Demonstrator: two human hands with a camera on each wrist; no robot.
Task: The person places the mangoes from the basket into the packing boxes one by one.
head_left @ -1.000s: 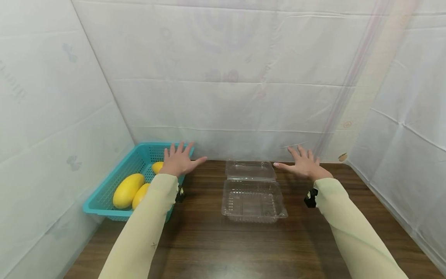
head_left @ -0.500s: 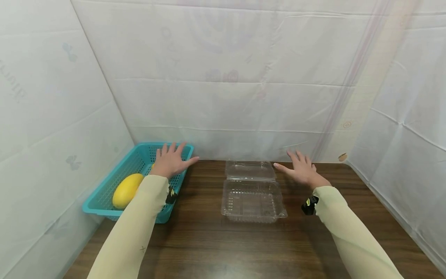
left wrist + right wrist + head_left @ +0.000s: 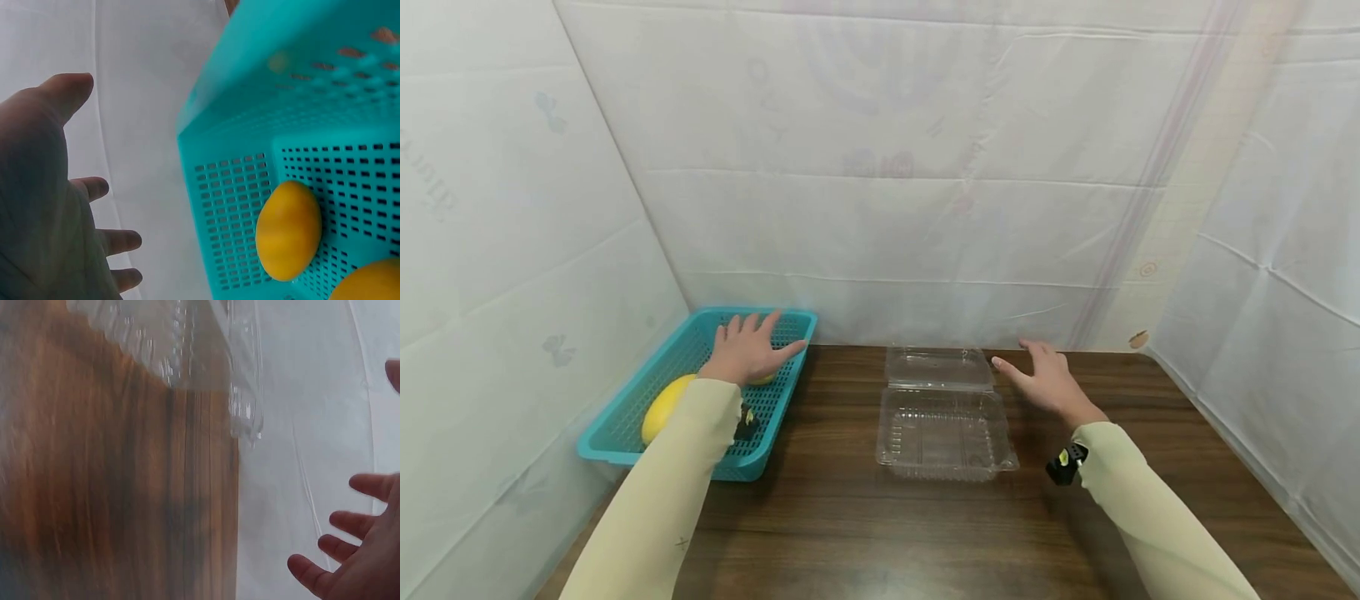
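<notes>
My left hand (image 3: 745,354) hovers over the turquoise basket (image 3: 749,471) with its fingers spread, holding nothing. Smooth yellow oval fruits, like mangoes, lie in that basket. One fruit (image 3: 660,412) shows left of my forearm; in the left wrist view a whole fruit (image 3: 289,231) and part of another fruit (image 3: 372,284) appear. My sleeve hides some of the basket's contents. Right of the middle, my right hand (image 3: 1051,383) is held in the air, fingers loosely extended. It is nearest to a clear plastic clamshell box (image 3: 947,433), which lies with its lid (image 3: 938,367) folded back.
A dark wooden table (image 3: 865,533) carries the basket at left and the box at centre. White sheeting (image 3: 880,233) rises behind the table and along both sides. A black wrist camera (image 3: 1066,464) sits at the right cuff.
My left hand has moved left and slightly down, farther over the basket. My right hand has lowered slightly, its fingers less spread. Basket and box have stayed in place.
</notes>
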